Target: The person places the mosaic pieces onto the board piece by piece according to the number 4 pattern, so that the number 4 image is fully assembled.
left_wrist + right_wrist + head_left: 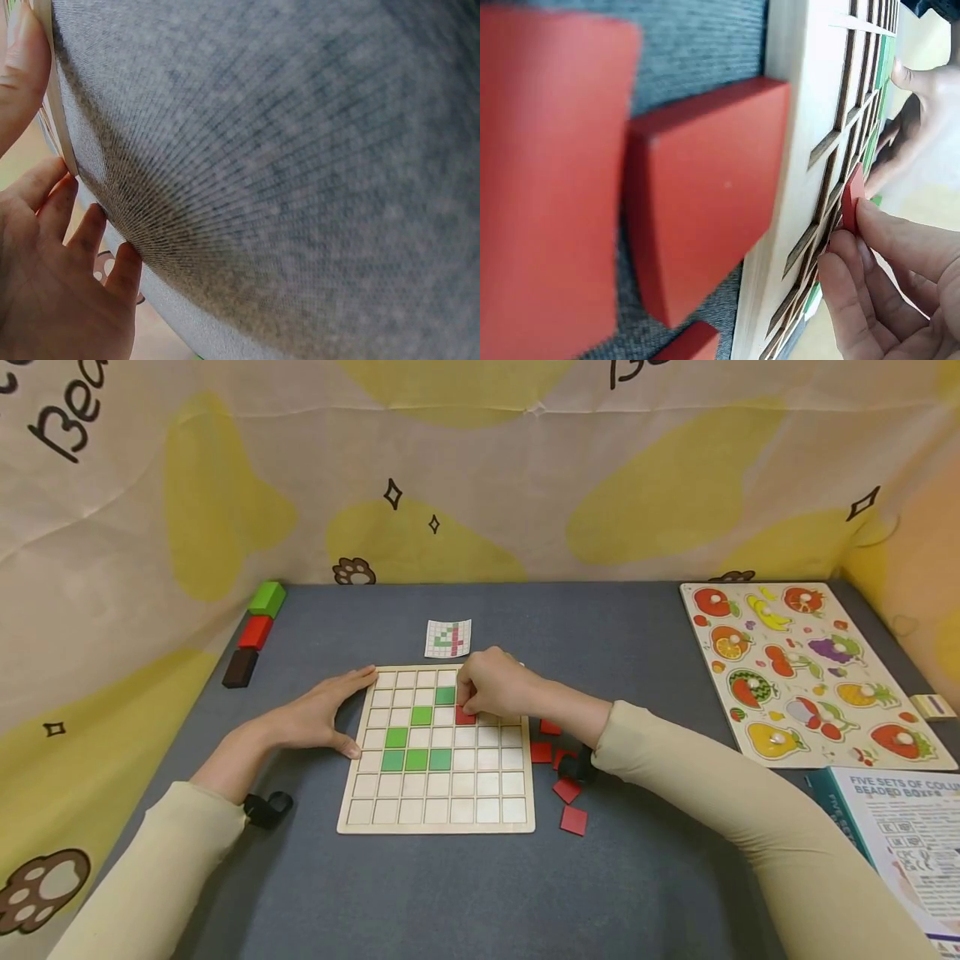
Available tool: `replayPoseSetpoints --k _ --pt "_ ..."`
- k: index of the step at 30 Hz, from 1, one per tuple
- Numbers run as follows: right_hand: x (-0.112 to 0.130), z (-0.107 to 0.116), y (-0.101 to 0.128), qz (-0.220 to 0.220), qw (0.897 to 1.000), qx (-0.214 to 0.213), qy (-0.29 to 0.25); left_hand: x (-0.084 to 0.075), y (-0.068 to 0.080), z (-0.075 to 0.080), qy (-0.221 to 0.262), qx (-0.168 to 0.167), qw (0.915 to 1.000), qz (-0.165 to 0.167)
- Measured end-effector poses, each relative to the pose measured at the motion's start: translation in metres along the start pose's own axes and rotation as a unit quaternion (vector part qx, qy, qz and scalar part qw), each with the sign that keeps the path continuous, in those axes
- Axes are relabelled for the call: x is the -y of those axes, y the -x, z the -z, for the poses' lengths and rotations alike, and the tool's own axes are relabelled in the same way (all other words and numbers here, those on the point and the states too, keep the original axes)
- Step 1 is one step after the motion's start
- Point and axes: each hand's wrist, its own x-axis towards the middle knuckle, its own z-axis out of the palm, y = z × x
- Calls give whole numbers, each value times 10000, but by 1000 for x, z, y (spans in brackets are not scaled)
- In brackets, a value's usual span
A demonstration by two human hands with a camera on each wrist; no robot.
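The box (911, 852) at the right edge reads "FIVE SETS OF COLU… BEADED BOXES"; the backdrop cloth (67, 418) shows "Bea…".

Loose red tiles (566, 789) lie close by the right edge of the grid board (442, 817). Three blocks (255, 632) sit at the table's (450, 893) far left corner. The front edge has open room.

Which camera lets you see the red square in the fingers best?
The right wrist view: the red tile shows close, on edge, pinched by the right hand over the board. The head view shows it small and half hidden. The left wrist view misses it.
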Motion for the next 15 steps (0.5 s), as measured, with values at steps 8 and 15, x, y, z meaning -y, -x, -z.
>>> replayPoseSetpoints --k 8,15 --pt "-6 5 6 132 9996 257 55 1 -2 -2 -17 47 10000 50" --pt "-45 33 26 420 9888 1297 -606 1 -1 -1 -16 31 10000 38"
